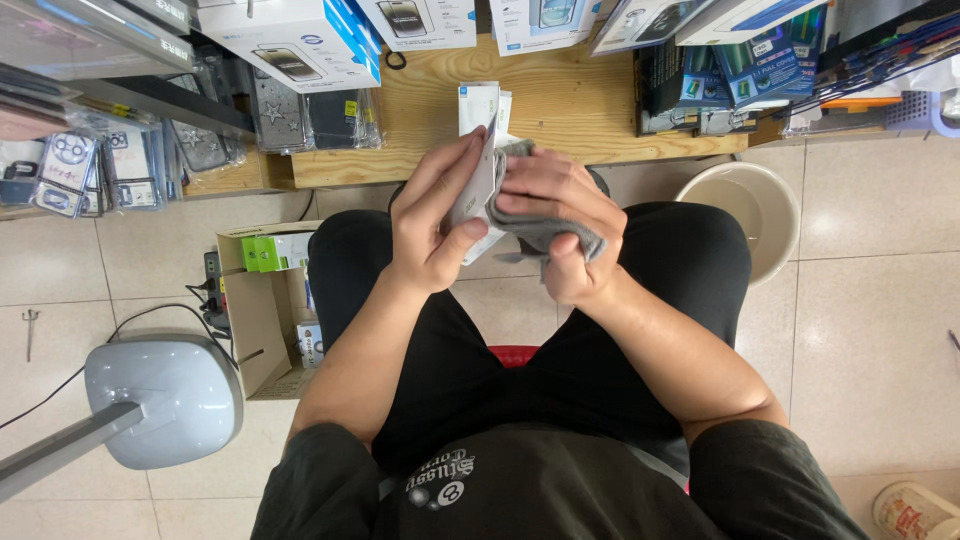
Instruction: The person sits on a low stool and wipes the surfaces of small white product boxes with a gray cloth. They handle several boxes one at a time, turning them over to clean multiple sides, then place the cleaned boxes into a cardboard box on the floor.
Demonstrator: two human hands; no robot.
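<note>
Down below, the person sits with both hands held up over their lap. The left hand [432, 222] has its grip pressed around a thin flat white piece [477, 195], held on its edge. The right hand [560, 225] has its grip pinched tight on a soft grey cloth [545, 232], and the cloth is pressed against the flat white piece. Both things are in the air, above the knees and just in front of the light wooden counter [560, 110].

On the counter, right behind the hands, stands a small white packet [478, 105]. White and blue boxes with phone pictures [300, 40] lie along the far side. Clear bags of phone cases [300, 115] sit to the left of the packet. More blue and green packs [730, 75] are on the right.

On the tiled floor, left of the legs, is an open brown cardboard box [258, 320]. Inside it are a green and white small box [275, 250] and another small packet lower down. Beside it stands a grey round lamp base [165, 400]. On the right is a round cream plastic bucket [770, 205]; a knee hides part of it, and what shows of its inside looks bare. A red seat edge [513, 354] peeks out between the legs.
</note>
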